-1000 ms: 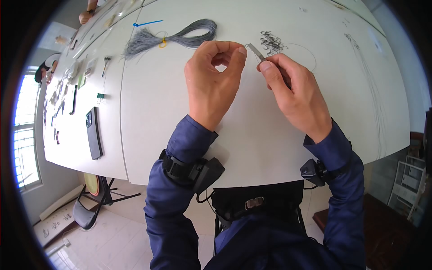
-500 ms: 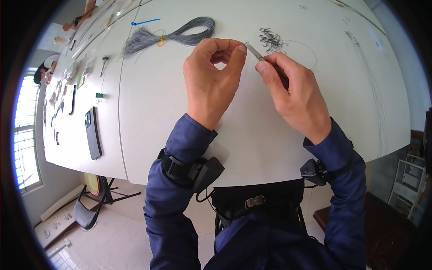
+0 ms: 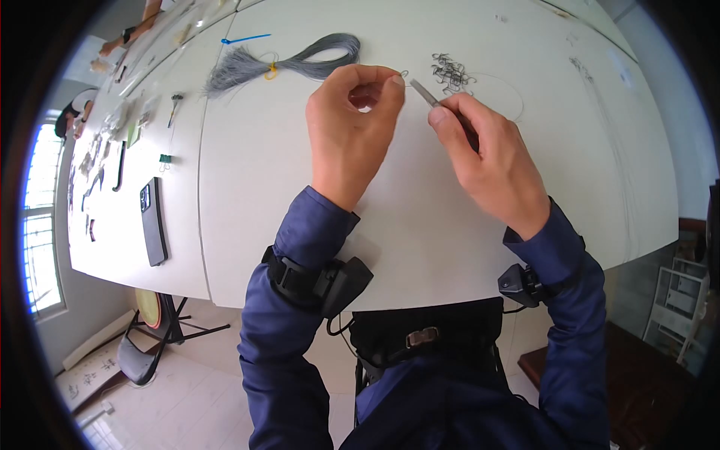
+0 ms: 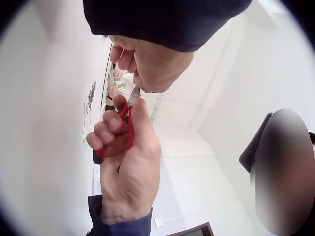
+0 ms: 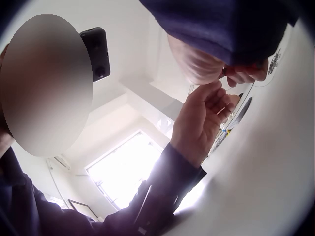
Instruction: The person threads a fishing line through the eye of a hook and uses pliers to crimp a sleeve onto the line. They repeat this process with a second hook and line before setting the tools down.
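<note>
In the head view the left hand (image 3: 352, 131) pinches a tiny wire-like hook (image 3: 404, 73) between thumb and forefinger. The right hand (image 3: 499, 161) grips a metal-tipped tool (image 3: 424, 92), its tip just right of the hook with a small gap between. Red handles of the tool (image 4: 131, 129) show in the left wrist view, inside the curled fingers of the right hand (image 4: 130, 162); the left hand (image 4: 157, 66) is above it. Right of the hands' tips lies a pile of dark hooks (image 3: 450, 73). The right wrist view shows the left hand (image 5: 197, 123) beside the right hand (image 5: 197, 64).
A grey strand bundle (image 3: 319, 56) with a yellow tie lies on the white table (image 3: 277, 150), near a blue tie (image 3: 246, 38). Further left are a phone (image 3: 154, 221) and a green clip (image 3: 166, 159). Thin strands (image 3: 611, 127) lie at right. Another person's arm (image 3: 131, 34) is at upper left.
The tool tip has drawn back slightly from the left fingertips, and the small hook now shows apart from it. The other person's arm at upper left has shifted.
</note>
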`<state>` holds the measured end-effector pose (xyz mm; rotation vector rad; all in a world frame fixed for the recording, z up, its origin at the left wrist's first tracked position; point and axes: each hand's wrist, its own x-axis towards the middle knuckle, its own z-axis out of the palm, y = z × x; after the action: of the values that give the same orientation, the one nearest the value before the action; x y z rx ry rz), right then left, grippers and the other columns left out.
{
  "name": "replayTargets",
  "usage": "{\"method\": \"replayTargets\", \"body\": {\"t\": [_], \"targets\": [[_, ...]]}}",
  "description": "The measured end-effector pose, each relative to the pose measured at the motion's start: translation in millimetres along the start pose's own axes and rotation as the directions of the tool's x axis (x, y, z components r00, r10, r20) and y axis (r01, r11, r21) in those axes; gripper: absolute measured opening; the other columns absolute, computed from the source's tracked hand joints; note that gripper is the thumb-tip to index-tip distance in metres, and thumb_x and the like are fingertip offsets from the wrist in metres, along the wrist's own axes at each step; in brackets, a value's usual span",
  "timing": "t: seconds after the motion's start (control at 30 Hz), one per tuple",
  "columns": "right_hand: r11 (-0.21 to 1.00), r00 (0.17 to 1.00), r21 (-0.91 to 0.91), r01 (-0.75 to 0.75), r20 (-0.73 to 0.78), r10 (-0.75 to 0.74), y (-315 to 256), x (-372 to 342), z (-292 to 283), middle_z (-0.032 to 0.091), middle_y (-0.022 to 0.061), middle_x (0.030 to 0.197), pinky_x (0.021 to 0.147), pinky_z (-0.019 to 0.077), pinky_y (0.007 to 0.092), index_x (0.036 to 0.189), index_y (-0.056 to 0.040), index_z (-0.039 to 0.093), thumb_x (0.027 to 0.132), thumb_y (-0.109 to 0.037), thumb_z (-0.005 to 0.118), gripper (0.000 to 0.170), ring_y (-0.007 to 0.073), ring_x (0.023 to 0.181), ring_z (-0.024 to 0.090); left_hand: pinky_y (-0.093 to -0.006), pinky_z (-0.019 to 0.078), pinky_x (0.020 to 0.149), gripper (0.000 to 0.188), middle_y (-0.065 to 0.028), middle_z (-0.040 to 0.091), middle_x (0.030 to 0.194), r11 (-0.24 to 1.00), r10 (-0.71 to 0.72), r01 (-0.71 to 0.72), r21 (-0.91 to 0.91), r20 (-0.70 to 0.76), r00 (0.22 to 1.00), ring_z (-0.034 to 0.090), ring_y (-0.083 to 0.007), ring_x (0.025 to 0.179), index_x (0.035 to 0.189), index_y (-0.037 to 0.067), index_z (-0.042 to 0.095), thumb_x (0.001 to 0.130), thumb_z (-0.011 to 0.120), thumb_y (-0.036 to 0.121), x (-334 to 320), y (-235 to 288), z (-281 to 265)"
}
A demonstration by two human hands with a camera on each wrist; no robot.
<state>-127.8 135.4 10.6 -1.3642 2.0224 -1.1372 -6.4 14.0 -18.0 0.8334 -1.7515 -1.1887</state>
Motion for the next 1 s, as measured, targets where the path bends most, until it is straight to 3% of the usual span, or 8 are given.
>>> {"method": "replayTargets", "body": {"t": [0.1,0.2,0.33,0.43,0.57,0.67,0.87,1.0], "targets": [[0.993,0.997,-0.092,0.079,0.019,-0.077,5.4,-8.2,5.6,0.064,0.0179,0.08,0.073,0.0495,0.0435,0.102,0.0031,0.063,0.095,-0.019,0.058,0.023,0.0341,0.075,0.062,-0.024,0.0512,0.075,0.027,-0.0057,0.07,0.088,0.999,-0.039,0.039,-0.036,-0.002,0.999,0.063,-0.0099,0.081,0.102,-0.006,0.071,0.092,0.073,0.02,5.0,-5.0,-5.3],[0.852,0.936,-0.407,0.33,0.022,-0.352,18.4,-22.7,19.8,0.061,0.0157,0.092,0.082,0.0461,0.0444,0.11,0.0012,0.061,0.089,-0.011,0.058,0.025,0.0328,0.088,0.058,-0.0235,0.0508,0.074,0.029,-0.0053,0.07,0.088,0.996,-0.05,0.049,-0.073,-0.013,0.999,0.062,-0.0095,0.08,0.104,-0.006,0.072,0.093,0.073,0.021,6.3,-6.2,-5.7],[0.804,0.953,-0.517,0.294,0.095,-0.288,13.9,-33.4,31.2,0.057,0.0147,0.104,0.092,0.0416,0.0444,0.121,0.0003,0.059,0.083,-0.007,0.061,0.039,0.0316,0.104,0.053,-0.0234,0.0505,0.073,0.029,-0.0048,0.069,0.087,0.997,-0.038,0.037,-0.069,-0.009,0.999,0.061,-0.0093,0.079,0.104,-0.006,0.071,0.093,0.073,0.021,3.4,-3.0,-4.8],[0.739,0.896,-0.534,0.412,0.089,-0.435,18.0,-34.5,32.1,0.057,0.0159,0.106,0.095,0.0412,0.0456,0.126,0.0007,0.057,0.084,-0.008,0.065,0.044,0.0334,0.104,0.052,-0.024,0.0505,0.074,0.028,-0.0047,0.069,0.088,0.992,-0.063,0.067,-0.103,0.037,0.997,0.061,-0.0091,0.079,0.103,-0.006,0.071,0.093,0.074,0.021,1.1,0.2,-4.0],[0.878,0.921,-0.308,0.366,-0.014,-0.39,8.1,-25.9,19.8,0.058,0.0172,0.112,0.098,0.0418,0.0455,0.129,-0.0002,0.055,0.087,-0.015,0.069,0.047,0.0351,0.107,0.052,-0.0265,0.0501,0.079,0.024,-0.0034,0.068,0.091,0.951,-0.129,0.176,-0.254,0.192,0.973,0.061,-0.0095,0.082,0.101,-0.004,0.07,0.093,0.071,0.019,-0.2,3.7,-6.1],[0.909,0.915,-0.287,0.303,-0.18,-0.362,1.3,-7.7,7.4,0.061,0.0183,0.114,0.097,0.0447,0.0436,0.127,-0.0018,0.057,0.091,-0.019,0.068,0.042,0.0351,0.113,0.053,-0.0286,0.0492,0.083,0.02,-0.002,0.066,0.094,0.784,-0.185,0.385,-0.487,0.409,0.894,0.061,-0.0107,0.085,0.1,-0.001,0.068,0.096,0.066,0.018,-0.4,4.3,-9.1],[0.974,0.999,0.225,0.029,0.025,-0.036,10.0,10.7,2.0,0.069,0.0092,0.085,0.069,0.0515,0.0329,0.104,0.0024,0.066,0.097,-0.019,0.063,0.022,0.0186,0.077,0.064,-0.0314,0.0494,0.083,0.015,-0.0021,0.063,0.091,0.577,-0.239,0.591,-0.564,0.575,0.783,0.061,-0.0135,0.085,0.103,0.002,0.065,0.099,0.059,0.015,-0.5,-0.6,-9.6],[0.947,1.0,0.321,-0.013,0.027,0.005,7.3,9.8,-1.3,0.066,0.0018,0.075,0.06,0.0462,0.0244,0.098,0.0021,0.066,0.099,-0.02,0.063,0.022,0.0085,0.064,0.057,-0.0329,0.0503,0.081,0.017,-0.0024,0.062,0.089,0.479,-0.226,0.64,-0.601,0.62,0.752,0.062,-0.0155,0.084,0.105,0.002,0.063,0.1,0.056,0.017,0.7,1.2,-10.8]]}}
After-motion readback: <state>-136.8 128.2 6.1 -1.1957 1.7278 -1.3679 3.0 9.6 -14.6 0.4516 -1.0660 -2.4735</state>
